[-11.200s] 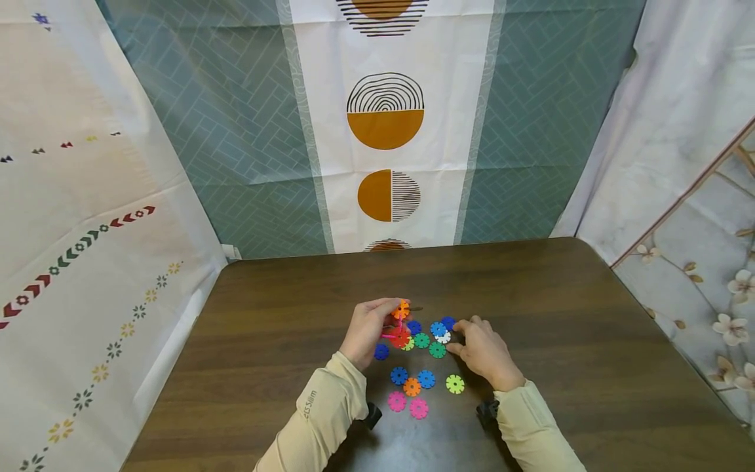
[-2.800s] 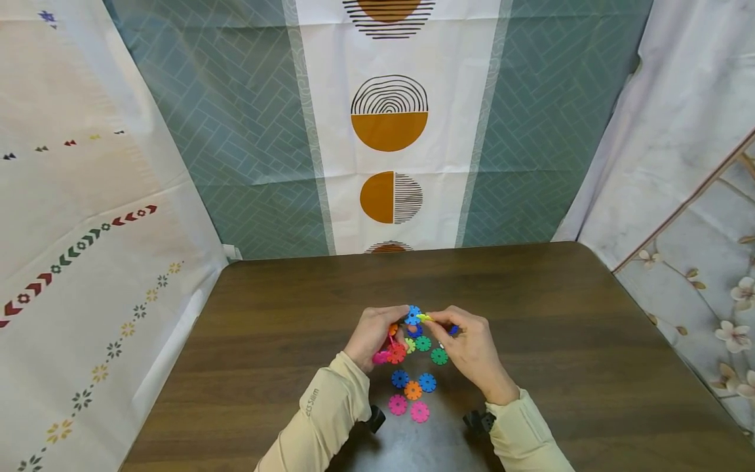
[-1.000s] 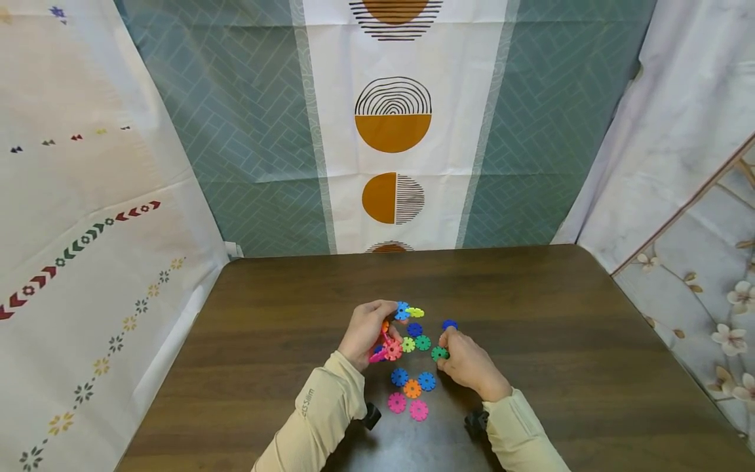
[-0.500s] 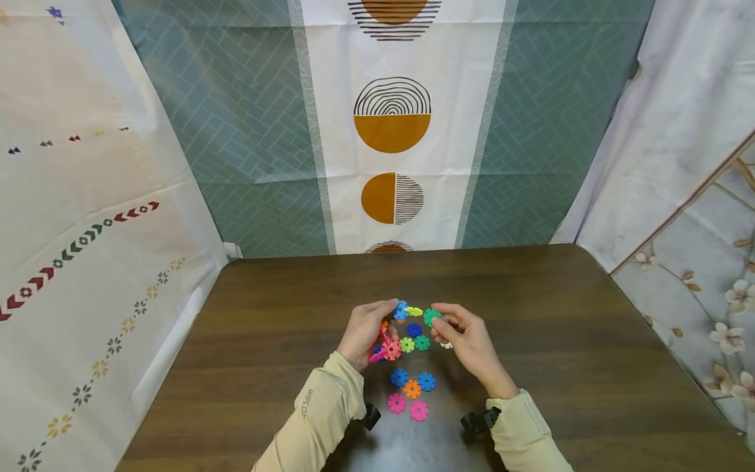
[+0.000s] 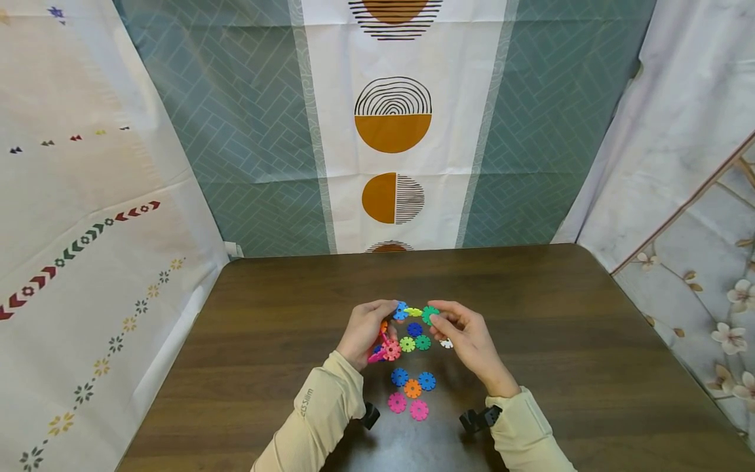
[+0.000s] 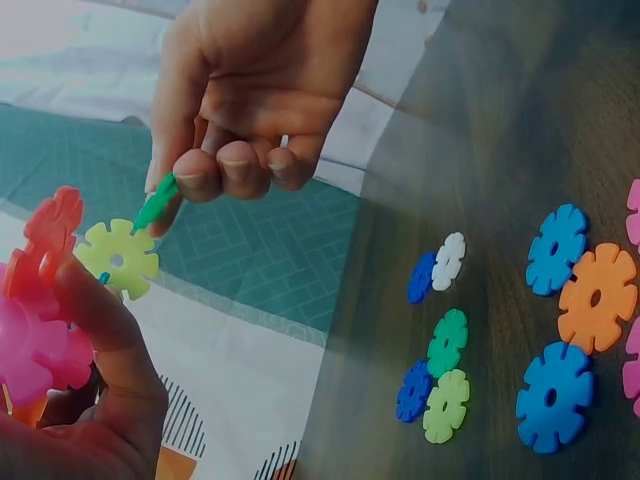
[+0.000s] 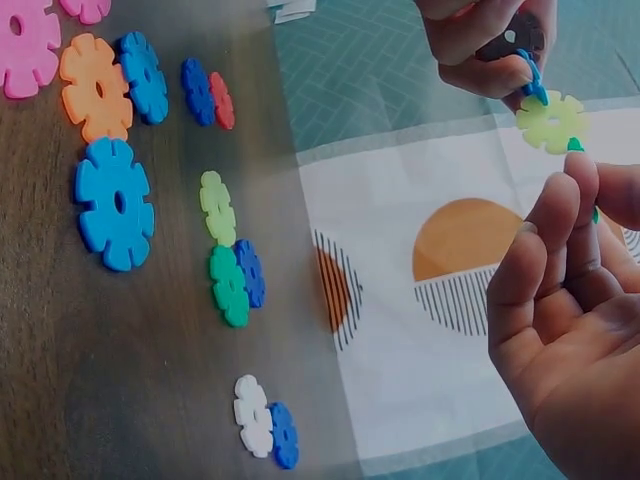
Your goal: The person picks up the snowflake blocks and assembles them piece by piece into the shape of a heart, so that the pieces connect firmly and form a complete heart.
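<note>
My left grip (image 5: 367,333) is clamped on the joined piece (image 6: 38,340), pinching near its blue disc (image 5: 401,311), and a yellow disc (image 5: 414,312) juts from that blue one toward my other side. My right grip (image 5: 470,337) is closed in a pinch on a green disc (image 5: 431,315), held up off the surface (image 5: 295,308) with its edge meeting the yellow disc's rim. From the left wrist the green disc shows nearly edge-on while the yellow shows its face, so the two stand crosswise; whether their slots have engaged I cannot tell. The step in hand, as I judge it, is slotting green into yellow. To do it well, I should line up one slot with the other, keep the planes crossed, and push straight along the slots without twisting. I'd brace close to the blue disc so the pressure doesn't work the yellow loose, and keep my right fingertips clear of the slot being fed. A slanted push could make the rims slip past each other. Under my work lie a dark blue disc (image 5: 415,330), a lime disc (image 5: 407,344) and another green disc (image 5: 423,342), with a white disc (image 5: 447,343) near my right fingers.
</note>
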Demonstrator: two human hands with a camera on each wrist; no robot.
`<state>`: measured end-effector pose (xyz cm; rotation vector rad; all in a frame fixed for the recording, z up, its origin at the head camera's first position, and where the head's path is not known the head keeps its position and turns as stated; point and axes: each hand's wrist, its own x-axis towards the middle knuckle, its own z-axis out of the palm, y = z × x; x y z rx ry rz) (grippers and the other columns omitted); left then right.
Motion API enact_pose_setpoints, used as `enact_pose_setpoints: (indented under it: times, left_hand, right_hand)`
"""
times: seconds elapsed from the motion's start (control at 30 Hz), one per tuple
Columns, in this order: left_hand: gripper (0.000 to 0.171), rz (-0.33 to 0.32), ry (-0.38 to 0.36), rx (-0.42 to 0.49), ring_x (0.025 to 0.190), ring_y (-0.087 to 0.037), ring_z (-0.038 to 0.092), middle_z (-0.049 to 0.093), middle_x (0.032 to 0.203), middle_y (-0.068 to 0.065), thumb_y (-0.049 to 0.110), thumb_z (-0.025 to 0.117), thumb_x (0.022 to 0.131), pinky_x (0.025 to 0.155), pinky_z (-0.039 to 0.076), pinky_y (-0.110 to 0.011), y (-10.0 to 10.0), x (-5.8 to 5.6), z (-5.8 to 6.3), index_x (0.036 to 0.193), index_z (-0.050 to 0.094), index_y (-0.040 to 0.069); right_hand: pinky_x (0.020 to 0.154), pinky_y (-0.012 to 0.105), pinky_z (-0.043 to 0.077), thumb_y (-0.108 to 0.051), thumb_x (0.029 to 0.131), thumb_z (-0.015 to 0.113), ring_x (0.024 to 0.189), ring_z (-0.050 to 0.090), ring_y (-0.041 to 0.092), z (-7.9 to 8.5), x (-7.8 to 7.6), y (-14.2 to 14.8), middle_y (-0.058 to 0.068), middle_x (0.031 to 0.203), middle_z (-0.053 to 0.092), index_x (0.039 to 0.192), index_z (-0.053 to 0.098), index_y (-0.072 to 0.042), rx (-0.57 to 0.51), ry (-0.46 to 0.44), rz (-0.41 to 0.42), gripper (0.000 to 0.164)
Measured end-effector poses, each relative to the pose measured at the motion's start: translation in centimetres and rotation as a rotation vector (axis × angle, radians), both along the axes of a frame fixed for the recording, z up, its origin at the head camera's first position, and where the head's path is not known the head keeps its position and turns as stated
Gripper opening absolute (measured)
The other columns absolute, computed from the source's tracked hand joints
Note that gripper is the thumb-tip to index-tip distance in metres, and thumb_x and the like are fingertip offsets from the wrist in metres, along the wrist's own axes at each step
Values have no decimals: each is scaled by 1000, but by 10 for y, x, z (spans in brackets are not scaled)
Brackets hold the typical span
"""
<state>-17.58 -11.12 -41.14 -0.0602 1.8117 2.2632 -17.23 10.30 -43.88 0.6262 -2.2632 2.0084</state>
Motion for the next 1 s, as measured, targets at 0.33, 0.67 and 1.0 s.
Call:
enact_pose_setpoints:
  times: [0.33,0.67,1.0]
  left_hand:
    - [33,3,-2,-13,48,-9,54,62,81,-12,24,61,96,49,51,-22,1,1,4,110,64,-6]
    - [34,-12,-1,-12,47,-9,55,63,77,-9,24,61,96,48,50,-22,3,2,4,111,64,-6]
    - [34,-14,16,-16,44,-10,54,68,75,-10,27,60,97,45,49,-24,6,2,1,107,68,-5]
  right_hand:
    - [71,38,58,-13,97,60,77,65,30,1,1,-3,29,91,62,125,61,-3,-37,-26,-30,30]
    - [72,38,59,-10,95,62,75,67,16,3,2,-7,28,92,65,125,59,4,-104,-66,-57,33]
    - [72,34,59,-14,94,65,76,69,17,8,0,-9,25,92,68,122,62,2,-95,-82,-72,33]
